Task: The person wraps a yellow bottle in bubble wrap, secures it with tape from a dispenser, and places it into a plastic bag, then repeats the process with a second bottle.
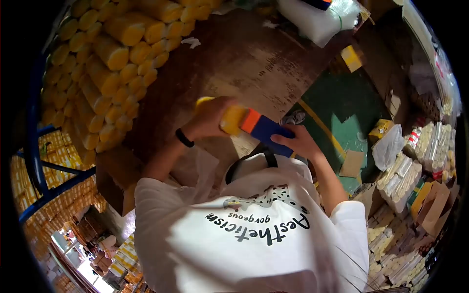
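Left grip (215, 119): fingers closed round a yellow item (233, 119); motion-blurred, exact shape not readable.
Right grip (299, 140): closed on a blue and orange block (267, 132), thumb lying over its blue face.
Block position: between the two grips, tilted, orange end toward the yellow item; whether the two touch, cannot tell.
Left wrist: black band (184, 138).
Wearer: white shirt (254, 234), dark lettering.
Beyond the grips: scuffed brown surface (234, 63).
Left side: high stack of yellow rolls (110, 53), ends outward; blue rack frame (35, 161) near it.
Right side: green floor (349, 102) with a yellow stripe (320, 123); flat cardboard piece (351, 163) on it.
Farther right: yellow carton (381, 129) beside a translucent plastic bag (388, 148), pale wrapped bundles (400, 178) near the bag.
Far edge: white sack (322, 22).
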Available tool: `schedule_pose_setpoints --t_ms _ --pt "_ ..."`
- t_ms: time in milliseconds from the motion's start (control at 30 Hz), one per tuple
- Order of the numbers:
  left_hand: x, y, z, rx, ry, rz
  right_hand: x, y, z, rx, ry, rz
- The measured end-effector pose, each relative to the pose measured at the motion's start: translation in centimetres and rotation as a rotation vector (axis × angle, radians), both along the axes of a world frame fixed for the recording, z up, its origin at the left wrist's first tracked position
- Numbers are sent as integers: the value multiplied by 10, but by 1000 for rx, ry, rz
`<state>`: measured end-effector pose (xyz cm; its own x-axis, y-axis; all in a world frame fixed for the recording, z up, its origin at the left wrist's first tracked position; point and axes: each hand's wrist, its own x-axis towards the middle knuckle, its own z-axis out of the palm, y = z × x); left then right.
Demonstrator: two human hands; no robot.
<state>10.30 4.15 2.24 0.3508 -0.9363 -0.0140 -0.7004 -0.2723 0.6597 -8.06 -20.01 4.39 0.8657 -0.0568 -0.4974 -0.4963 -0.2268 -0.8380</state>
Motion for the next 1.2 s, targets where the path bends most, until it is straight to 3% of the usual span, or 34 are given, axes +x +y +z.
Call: schedule_pose_setpoints --t_ms 33,133,333,433,533,633,800,967,1100,1200 --pt "-3 9 2 -2 184 85 4 0 14 17 18 21" --pt "-10 23 11 -87 269 154 15 12 34 54 42 48" --pt "-26 37 39 56 -201 344 40 45 28 60 -28 35" --pt "-21 40 37 -37 -392 378 62 65 34 43 -63 67" --pt "-8 53 0 -219 62 559 75 80 33 31 -109 82" --pt "-3 58 15 -68 -266 485 72 93 23 157 -186 1" --pt "19 66 5 -23 -208 589 31 82 0 56 -194 -12" --pt "27 62 7 7 -204 498 12 95 -31 164 -112 -120" --pt "31 61 16 70 -197 465 10 99 -23 311 -73 -197" --pt "33 63 6 92 -226 464 4 95 22 704 -133 -357"
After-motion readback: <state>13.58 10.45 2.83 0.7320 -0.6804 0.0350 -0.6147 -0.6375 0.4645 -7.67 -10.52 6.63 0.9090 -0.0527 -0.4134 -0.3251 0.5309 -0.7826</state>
